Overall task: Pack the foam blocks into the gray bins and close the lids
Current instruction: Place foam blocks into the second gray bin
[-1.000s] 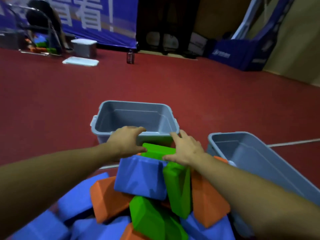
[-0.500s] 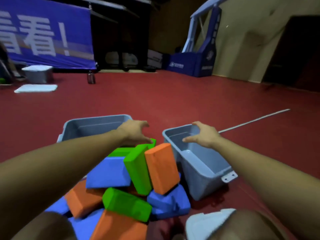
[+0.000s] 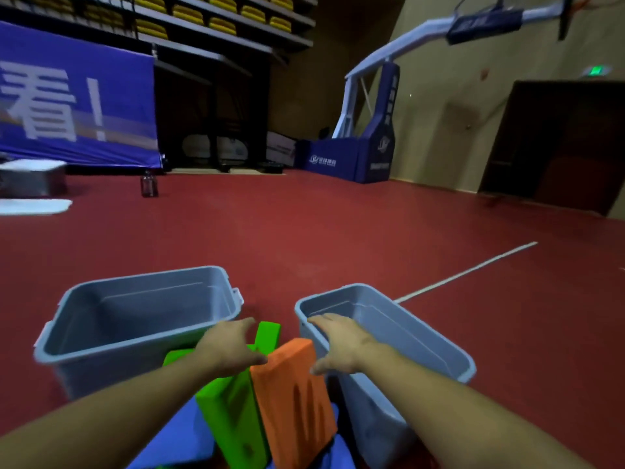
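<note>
Two empty gray bins stand on the red floor: the left bin (image 3: pixel 101 350) and the right bin (image 3: pixel 422 336). Between them rises a pile of foam blocks, with an orange block (image 3: pixel 294 401) beside a green block (image 3: pixel 233 411) and blue blocks (image 3: pixel 176 434) underneath. My left hand (image 3: pixel 230 346) rests on top of the green block, fingers spread. My right hand (image 3: pixel 341 343) hovers over the near left corner of the right bin, next to the orange block, fingers apart and holding nothing.
Far left on the floor stand another gray bin (image 3: pixel 32 177) with a white lid on it and a loose white lid (image 3: pixel 33 206). A dark bottle (image 3: pixel 149 184) stands near a blue banner (image 3: pixel 74 96). A basketball hoop base (image 3: pixel 375 157) sits far right.
My view has tilted upward. My right hand came back from the right bin's far rim to its near corner beside the orange block. My left hand stayed on the green block.
</note>
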